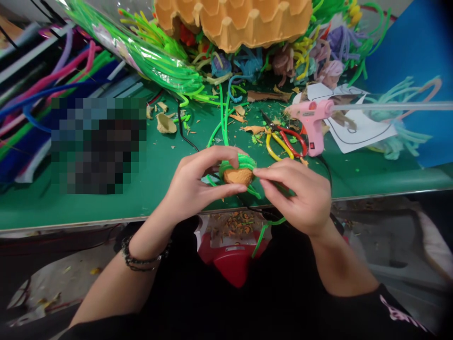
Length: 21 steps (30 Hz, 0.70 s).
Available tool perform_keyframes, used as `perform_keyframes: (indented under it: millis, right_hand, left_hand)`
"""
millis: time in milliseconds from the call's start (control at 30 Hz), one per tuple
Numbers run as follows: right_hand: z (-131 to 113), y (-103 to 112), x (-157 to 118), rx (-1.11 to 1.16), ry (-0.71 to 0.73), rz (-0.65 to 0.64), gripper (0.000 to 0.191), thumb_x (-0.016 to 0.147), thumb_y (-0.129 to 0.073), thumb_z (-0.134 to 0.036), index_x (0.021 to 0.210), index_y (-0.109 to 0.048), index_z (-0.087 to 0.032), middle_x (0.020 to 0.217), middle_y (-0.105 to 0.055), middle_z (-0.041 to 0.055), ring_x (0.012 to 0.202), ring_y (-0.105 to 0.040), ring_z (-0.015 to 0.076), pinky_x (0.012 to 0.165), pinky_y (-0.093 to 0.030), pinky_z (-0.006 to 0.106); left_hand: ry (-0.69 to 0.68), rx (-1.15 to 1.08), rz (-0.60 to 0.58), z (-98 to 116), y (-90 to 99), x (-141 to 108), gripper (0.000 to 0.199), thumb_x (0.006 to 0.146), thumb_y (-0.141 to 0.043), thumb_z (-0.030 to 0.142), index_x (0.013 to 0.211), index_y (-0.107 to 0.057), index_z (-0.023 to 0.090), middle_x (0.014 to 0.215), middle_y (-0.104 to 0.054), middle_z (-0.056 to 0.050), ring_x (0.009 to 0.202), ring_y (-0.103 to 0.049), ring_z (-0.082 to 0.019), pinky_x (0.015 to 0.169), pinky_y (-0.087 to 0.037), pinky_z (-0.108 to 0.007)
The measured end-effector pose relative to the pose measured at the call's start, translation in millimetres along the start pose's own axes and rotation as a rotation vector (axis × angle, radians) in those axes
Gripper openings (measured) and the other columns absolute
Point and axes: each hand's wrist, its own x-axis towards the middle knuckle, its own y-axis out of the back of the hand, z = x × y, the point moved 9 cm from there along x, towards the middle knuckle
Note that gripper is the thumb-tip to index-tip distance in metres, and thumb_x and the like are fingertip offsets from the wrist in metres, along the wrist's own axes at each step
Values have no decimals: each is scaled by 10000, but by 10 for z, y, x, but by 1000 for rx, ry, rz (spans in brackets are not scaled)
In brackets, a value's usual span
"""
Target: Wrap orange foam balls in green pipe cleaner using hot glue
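Note:
A small tan cup-shaped piece [238, 176] with green fuzzy stems [244, 161] wound around its upper part is pinched between the thumb and fingers of my left hand [205, 177]. My right hand [297, 191] is at the right side of the piece, thumb and index finger close together at the green winding. What lies between those fingertips is too small to make out. A loose green stem [262, 236] hangs below my right hand. Behind the hands lie yellow-handled pliers [279, 145], red-handled pliers [299, 141] and a pink glue gun [313, 123].
Tan egg carton [233, 21] sits at the back over colourful stem bundles. A plastic bag of green stems [152, 61] and many coloured stems lie left. Paper sheets [368, 130] and scraps lie right on the green table [159, 189]. A red bin [230, 259] stands below.

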Motion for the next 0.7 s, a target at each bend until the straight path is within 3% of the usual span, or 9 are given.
perform_keyframes:
  millis: [267, 467, 700]
  right_hand:
    - [170, 119, -36, 155, -104, 131, 211, 799, -610, -78, 943, -635, -231, 828, -687, -57, 666, -594, 51, 573, -490, 159]
    - [71, 86, -14, 109, -64, 112, 172, 794, -614, -70, 898, -643, -205, 799, -684, -52, 657, -576, 54, 607, -498, 173]
    - [48, 22, -6, 116, -74, 67, 134, 824, -598, -93, 897, -649, -192, 802, -690, -36, 678, -588, 60, 628, -504, 192]
  left_hand:
    - [-42, -107, 69, 52, 24, 29, 359, 720, -732, 417, 907, -519, 196, 1061, -658, -65, 955, -648, -164, 717, -562, -256]
    - [-164, -68, 70, 115, 51, 25, 319, 760, -708, 372, 945, -511, 204, 1065, -655, -54, 972, -658, -168, 694, -573, -248]
    - [-154, -90, 90, 119, 66, 20, 324, 754, -714, 373, 941, -506, 209, 1066, -654, -68, 1017, -652, -184, 707, -579, -257]
